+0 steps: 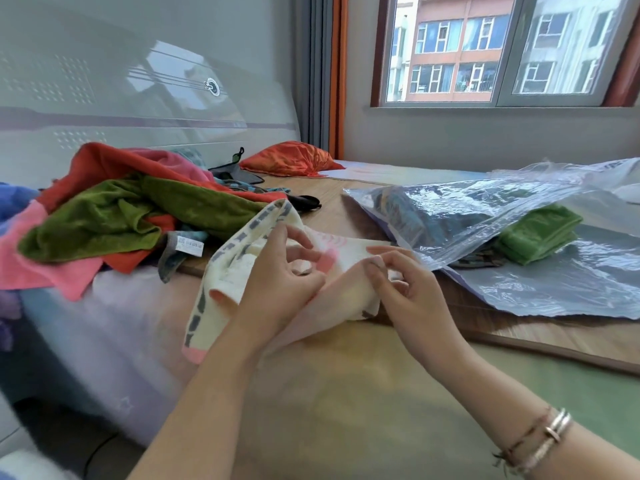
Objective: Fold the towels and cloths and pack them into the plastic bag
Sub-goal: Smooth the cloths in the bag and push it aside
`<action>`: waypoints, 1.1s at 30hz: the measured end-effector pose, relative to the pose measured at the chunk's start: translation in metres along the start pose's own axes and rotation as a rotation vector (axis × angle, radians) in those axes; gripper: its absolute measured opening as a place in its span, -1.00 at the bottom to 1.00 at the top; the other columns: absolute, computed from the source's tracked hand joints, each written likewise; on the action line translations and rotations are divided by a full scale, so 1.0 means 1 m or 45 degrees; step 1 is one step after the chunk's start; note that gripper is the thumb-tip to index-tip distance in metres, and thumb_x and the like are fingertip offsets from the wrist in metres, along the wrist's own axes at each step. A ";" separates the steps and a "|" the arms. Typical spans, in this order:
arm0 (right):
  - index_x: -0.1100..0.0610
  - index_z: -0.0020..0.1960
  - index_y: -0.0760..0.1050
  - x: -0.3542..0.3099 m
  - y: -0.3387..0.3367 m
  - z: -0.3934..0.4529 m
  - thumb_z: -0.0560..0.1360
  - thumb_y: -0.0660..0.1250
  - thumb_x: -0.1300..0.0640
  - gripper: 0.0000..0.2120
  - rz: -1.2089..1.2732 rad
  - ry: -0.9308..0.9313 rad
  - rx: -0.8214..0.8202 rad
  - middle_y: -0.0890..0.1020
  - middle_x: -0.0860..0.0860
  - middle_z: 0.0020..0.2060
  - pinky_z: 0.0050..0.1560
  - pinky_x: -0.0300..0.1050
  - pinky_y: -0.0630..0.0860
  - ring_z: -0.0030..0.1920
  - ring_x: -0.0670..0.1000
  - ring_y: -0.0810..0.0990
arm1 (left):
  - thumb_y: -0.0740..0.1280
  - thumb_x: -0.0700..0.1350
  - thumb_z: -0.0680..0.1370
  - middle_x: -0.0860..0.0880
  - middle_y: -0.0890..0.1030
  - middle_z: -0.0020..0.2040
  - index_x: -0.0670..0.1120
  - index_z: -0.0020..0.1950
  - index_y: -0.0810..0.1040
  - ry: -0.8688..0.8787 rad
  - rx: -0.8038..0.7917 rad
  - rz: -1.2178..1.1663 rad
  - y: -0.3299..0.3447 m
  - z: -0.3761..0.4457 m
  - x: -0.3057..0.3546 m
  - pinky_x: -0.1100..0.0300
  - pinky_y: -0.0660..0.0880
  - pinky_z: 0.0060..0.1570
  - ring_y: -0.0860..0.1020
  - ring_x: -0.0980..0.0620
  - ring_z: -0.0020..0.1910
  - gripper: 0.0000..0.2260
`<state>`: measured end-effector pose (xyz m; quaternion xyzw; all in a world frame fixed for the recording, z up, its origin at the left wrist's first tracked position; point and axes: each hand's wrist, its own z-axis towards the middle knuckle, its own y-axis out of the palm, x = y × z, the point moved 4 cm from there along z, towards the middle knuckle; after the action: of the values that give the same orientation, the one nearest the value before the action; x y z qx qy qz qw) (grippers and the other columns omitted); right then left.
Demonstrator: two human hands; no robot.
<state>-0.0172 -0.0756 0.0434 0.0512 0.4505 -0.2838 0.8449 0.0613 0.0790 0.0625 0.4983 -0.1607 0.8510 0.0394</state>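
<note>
Both hands pinching cream towel (pixel 239 258) over bed: left hand (pixel 277 282), right hand (pixel 401 285). Towel runs left-right between grips. Plastic bag (pixel 467 216) just right, right hand nearer.

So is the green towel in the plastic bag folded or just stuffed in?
Folded. The green towel lies as a neat layered stack with stacked edges showing, inside the plastic bag's open mouth.

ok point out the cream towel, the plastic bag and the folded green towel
cream towel (pixel 242 258): head view, on the upper fold beside the left hand
plastic bag (pixel 467 216): head view, on its raised clear top sheet
folded green towel (pixel 540 233): head view, on its top face
</note>
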 end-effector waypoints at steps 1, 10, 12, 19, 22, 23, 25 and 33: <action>0.02 -0.14 0.59 0.001 0.003 0.001 0.55 0.31 0.03 -0.87 0.009 0.013 -0.018 0.55 -0.15 0.11 -0.08 -0.09 0.56 0.07 0.04 0.59 | 0.36 -0.31 0.46 0.02 0.66 -0.12 0.03 -0.04 0.42 -0.013 -0.062 -0.027 0.000 -0.002 0.001 0.31 0.47 -0.36 0.60 0.17 -0.28 -0.74; 0.42 -0.07 0.43 0.002 0.012 0.002 0.53 0.30 0.15 -0.71 0.293 0.243 -0.242 0.57 0.14 0.02 -0.21 -0.42 0.44 0.00 0.01 0.57 | 0.20 -0.37 0.53 0.17 0.63 -0.24 0.00 -0.17 0.71 0.080 -0.224 -0.061 0.000 -0.013 0.009 0.46 0.39 -0.35 0.52 0.26 -0.35 -0.63; 0.46 -0.05 0.39 -0.002 0.011 0.002 0.46 0.28 0.11 -0.64 0.334 0.215 -0.270 0.50 0.12 -0.16 -0.25 -0.31 0.40 -0.17 -0.03 0.48 | 0.27 -0.35 0.49 0.11 0.64 -0.18 -0.02 -0.19 0.70 0.107 -0.223 -0.032 0.000 -0.013 0.011 0.46 0.43 -0.19 0.57 0.24 -0.18 -0.71; 0.45 -0.08 0.46 -0.013 0.005 0.009 0.41 0.27 0.13 -0.67 0.314 0.187 -0.278 0.53 0.15 0.08 0.11 0.01 0.36 0.10 -0.03 0.49 | 0.37 -0.36 0.50 -0.13 0.65 -0.17 -0.17 -0.20 0.64 0.222 -0.327 -0.148 0.009 -0.015 0.012 0.32 0.49 0.00 0.61 -0.03 0.01 -0.86; 0.37 -0.11 0.47 -0.010 0.002 0.009 0.44 0.27 0.13 -0.74 0.347 0.181 -0.270 0.50 0.11 -0.16 0.03 0.00 0.36 -0.01 0.00 0.46 | 0.36 -0.35 0.49 -0.14 0.65 -0.16 -0.17 -0.20 0.65 0.207 -0.347 -0.143 0.010 -0.014 0.010 0.35 0.46 -0.05 0.60 0.00 -0.02 -0.86; 0.31 -0.15 0.47 -0.011 0.000 0.008 0.44 0.27 0.13 -0.79 0.354 0.173 -0.239 0.49 0.07 -0.22 -0.04 -0.07 0.36 -0.09 -0.02 0.45 | 0.37 -0.30 0.48 -0.10 0.64 -0.17 -0.14 -0.19 0.66 0.195 -0.355 -0.143 0.009 -0.014 0.011 0.35 0.44 -0.06 0.58 0.06 -0.06 -0.88; 0.29 -0.20 0.41 -0.012 -0.002 0.008 0.46 0.26 0.11 -0.77 0.314 0.125 -0.155 0.46 0.07 -0.28 -0.12 -0.08 0.35 -0.19 0.00 0.42 | 0.33 -0.15 0.42 0.02 0.61 -0.21 -0.08 -0.19 0.65 0.191 -0.359 -0.110 0.008 -0.014 0.012 0.37 0.39 -0.10 0.53 0.16 -0.11 -0.90; 0.12 -0.20 0.43 -0.028 -0.004 0.006 0.61 0.24 0.18 -0.81 0.001 -0.077 0.109 0.46 -0.07 -0.34 -0.35 -0.36 0.38 -0.30 -0.10 0.40 | 0.48 -0.11 0.46 0.04 0.57 -0.18 -0.05 -0.23 0.57 0.338 -0.197 0.206 0.001 -0.017 0.006 0.25 0.41 -0.04 0.52 0.12 -0.07 -0.87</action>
<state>-0.0270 -0.0693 0.0700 0.0788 0.4123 -0.3040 0.8552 0.0439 0.0824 0.0596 0.3623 -0.2588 0.8949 0.0299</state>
